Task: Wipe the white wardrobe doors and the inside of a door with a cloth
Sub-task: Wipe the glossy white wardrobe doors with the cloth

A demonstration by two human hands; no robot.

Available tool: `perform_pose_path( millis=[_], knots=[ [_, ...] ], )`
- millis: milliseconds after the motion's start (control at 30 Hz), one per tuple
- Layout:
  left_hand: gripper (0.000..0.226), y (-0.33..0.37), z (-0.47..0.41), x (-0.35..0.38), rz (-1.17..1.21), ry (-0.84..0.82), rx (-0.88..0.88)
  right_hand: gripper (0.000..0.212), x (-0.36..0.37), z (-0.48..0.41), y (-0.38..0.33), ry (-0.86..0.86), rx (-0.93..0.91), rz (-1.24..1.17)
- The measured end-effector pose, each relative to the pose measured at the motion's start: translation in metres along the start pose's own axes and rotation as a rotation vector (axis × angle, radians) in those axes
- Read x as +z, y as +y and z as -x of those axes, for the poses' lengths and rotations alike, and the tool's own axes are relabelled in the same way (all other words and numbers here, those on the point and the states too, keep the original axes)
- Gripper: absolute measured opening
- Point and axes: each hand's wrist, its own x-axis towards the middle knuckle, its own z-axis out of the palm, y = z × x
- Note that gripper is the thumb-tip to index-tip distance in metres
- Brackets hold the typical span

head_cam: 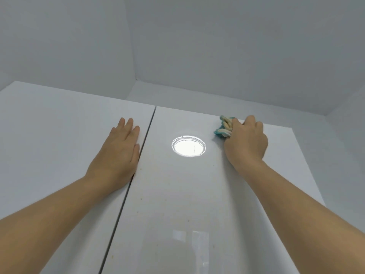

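Observation:
Two glossy white wardrobe doors fill the view, seen from below, with a dark gap between them. My left hand [118,147] lies flat with straight fingers on the left door [49,135], right beside the gap. My right hand [246,141] grips a bunched teal and cream cloth [224,127] and presses it against the right door [177,194] near its top edge. Small yellowish specks dot the right door below the hands.
A round ceiling light reflects as a bright spot [188,145] on the right door between my hands. Above the doors are a plain white ceiling and wall corner [136,80]. A white wall [345,135] stands just right of the wardrobe.

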Motion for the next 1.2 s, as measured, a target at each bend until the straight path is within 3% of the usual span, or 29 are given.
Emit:
perform_pose_path(
  millis=[300,433,700,933,1033,1200],
  knots=[
    [0.050,-0.011,0.000,-0.003,0.021,0.037,0.019,0.032,0.010,0.014,-0.103,0.050,-0.222,-0.084],
    [0.066,-0.017,0.002,-0.006,-0.003,-0.025,0.072,0.029,0.016,0.021,-0.133,0.090,-0.432,-0.133],
    [0.053,-0.017,0.004,-0.007,0.036,-0.001,0.035,0.028,0.001,0.044,-0.103,0.000,-0.807,-0.323],
    [0.066,-0.014,0.008,-0.008,-0.021,-0.016,0.052,0.042,0.003,0.078,-0.071,-0.003,-1.079,-0.411],
    [0.066,-0.012,0.006,-0.008,-0.043,-0.031,0.056,0.032,0.005,0.064,-0.072,0.012,-1.018,-0.389],
    [0.075,-0.013,0.007,-0.009,-0.069,-0.076,0.104,0.039,0.010,0.023,-0.075,0.005,-0.622,-0.340]
  ],
)
